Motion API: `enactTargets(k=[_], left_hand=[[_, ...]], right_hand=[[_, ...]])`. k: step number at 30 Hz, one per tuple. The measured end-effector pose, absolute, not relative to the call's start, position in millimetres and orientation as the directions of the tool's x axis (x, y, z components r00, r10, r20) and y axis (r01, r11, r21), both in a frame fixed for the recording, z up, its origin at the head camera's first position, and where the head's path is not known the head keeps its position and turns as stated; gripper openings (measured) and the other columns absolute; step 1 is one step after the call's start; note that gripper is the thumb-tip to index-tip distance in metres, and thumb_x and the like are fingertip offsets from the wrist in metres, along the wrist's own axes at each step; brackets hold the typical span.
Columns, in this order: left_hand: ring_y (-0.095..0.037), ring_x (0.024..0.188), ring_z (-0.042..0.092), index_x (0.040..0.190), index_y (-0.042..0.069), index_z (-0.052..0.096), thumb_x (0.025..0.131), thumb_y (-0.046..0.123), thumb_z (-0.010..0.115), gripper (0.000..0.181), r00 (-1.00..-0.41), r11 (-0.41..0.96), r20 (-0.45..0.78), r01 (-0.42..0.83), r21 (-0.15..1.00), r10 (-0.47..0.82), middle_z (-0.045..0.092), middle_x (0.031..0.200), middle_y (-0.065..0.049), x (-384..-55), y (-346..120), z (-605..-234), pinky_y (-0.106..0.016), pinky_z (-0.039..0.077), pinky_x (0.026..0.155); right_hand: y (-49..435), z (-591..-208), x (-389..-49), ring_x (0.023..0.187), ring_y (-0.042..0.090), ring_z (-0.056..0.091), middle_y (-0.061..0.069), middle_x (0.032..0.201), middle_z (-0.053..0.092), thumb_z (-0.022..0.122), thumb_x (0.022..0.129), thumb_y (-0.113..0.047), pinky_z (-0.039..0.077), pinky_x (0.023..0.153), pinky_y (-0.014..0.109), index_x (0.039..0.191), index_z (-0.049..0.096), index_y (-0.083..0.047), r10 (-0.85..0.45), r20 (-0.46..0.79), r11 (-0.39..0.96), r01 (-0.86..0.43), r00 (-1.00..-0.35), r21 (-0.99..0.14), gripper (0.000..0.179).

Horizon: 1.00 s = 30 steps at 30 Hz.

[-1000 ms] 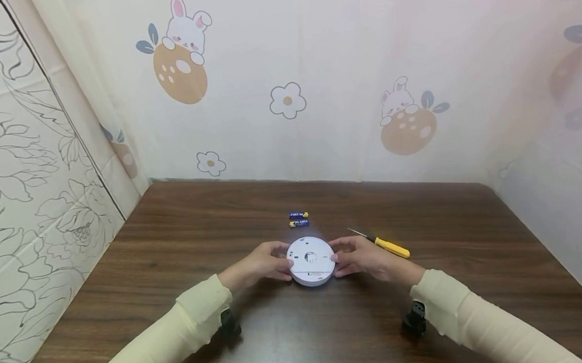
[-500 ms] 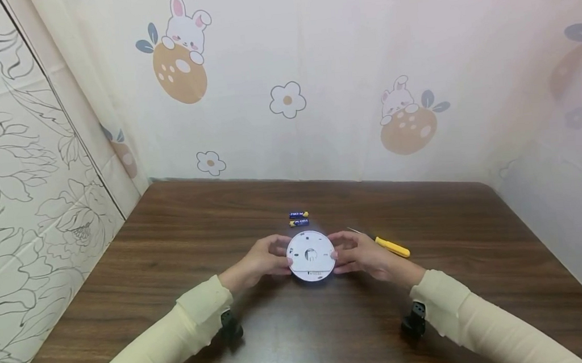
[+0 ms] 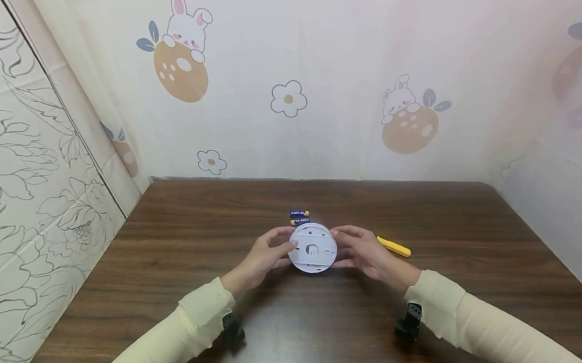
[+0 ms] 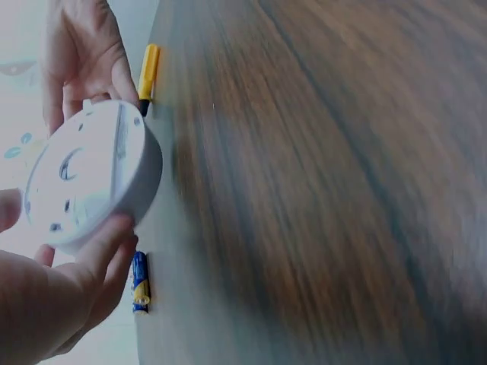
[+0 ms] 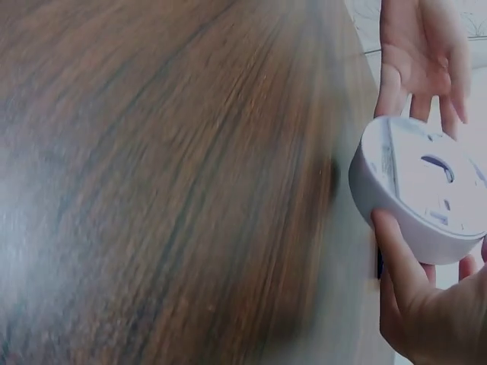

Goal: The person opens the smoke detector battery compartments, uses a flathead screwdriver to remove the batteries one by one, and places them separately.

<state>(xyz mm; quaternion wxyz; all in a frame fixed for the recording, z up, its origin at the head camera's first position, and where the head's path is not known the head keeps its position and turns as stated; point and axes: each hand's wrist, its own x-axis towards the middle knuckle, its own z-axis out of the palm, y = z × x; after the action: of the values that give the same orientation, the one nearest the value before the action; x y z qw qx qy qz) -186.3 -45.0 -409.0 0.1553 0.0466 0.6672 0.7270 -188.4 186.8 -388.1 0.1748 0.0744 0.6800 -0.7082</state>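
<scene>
A round white device (image 3: 313,248), shaped like a smoke detector, is held up between both hands. Its flat slotted face, with a hole in the middle, tilts toward me. At its left rim my left hand (image 3: 263,258) grips it, thumb over the edge and fingers along the side. My right hand (image 3: 365,252) holds the opposite rim, its thumb (image 5: 396,247) against the side wall in the right wrist view. Just behind the device lie two blue-and-yellow batteries (image 3: 299,214), the nearer one partly covered. Beyond the right hand is a yellow-handled screwdriver (image 3: 395,247); its shaft is hidden.
Everything rests on a dark brown wooden table (image 3: 211,210). A curtain (image 3: 311,43) printed with rabbits and flowers hangs along its back edge. Black wrist cameras (image 3: 232,328) sit under both cream sleeves (image 3: 180,338).
The device has risen and moved slightly away from me, toward the batteries, tilting its face up more. My left thumb has shifted higher on the rim. The right hand now covers the screwdriver's shaft.
</scene>
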Motion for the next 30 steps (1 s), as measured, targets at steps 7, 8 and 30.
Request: enactTargets(k=[7, 8, 30], left_hand=[[-0.032, 0.112, 0.055, 0.128, -0.007, 0.048, 0.097, 0.020, 0.055, 0.042, -0.965, -0.212, -0.122, -0.172, 0.962, 0.230, 0.052, 0.125, -0.022, -186.6, -38.1, -408.7, -0.046, 0.047, 0.096], [-0.031, 0.111, 0.056, 0.126, -0.008, 0.049, 0.097, 0.020, 0.056, 0.041, -0.969, -0.226, -0.121, -0.170, 0.959, 0.217, 0.053, 0.123, -0.022, -186.8, -37.4, -408.7, -0.046, 0.047, 0.096], [-0.025, 0.102, 0.054, 0.120, -0.001, 0.060, 0.084, 0.016, 0.075, 0.042, -0.988, -0.107, -0.044, -0.060, 0.992, 0.145, 0.056, 0.120, -0.014, -186.5, -41.8, -409.2, -0.036, 0.050, 0.090]], right_hand=[[183.2, -386.7, -188.9, 0.104, 0.030, 0.061, 0.019, 0.123, 0.056, 0.070, 0.088, -0.025, 0.054, 0.085, 0.046, 0.128, 0.052, 0.000, -0.110, -0.302, 0.022, 0.302, -0.947, -0.953, 0.050], [182.7, -386.2, -188.8, 0.107, 0.030, 0.059, 0.019, 0.125, 0.054, 0.071, 0.087, -0.026, 0.053, 0.086, 0.045, 0.128, 0.052, -0.001, -0.107, -0.300, 0.032, 0.298, -0.948, -0.954, 0.051], [192.0, -387.4, -186.2, 0.117, 0.033, 0.054, 0.024, 0.132, 0.050, 0.065, 0.092, -0.026, 0.043, 0.101, 0.043, 0.138, 0.037, 0.010, -0.369, -0.359, 0.032, 0.374, -0.857, -0.927, 0.065]])
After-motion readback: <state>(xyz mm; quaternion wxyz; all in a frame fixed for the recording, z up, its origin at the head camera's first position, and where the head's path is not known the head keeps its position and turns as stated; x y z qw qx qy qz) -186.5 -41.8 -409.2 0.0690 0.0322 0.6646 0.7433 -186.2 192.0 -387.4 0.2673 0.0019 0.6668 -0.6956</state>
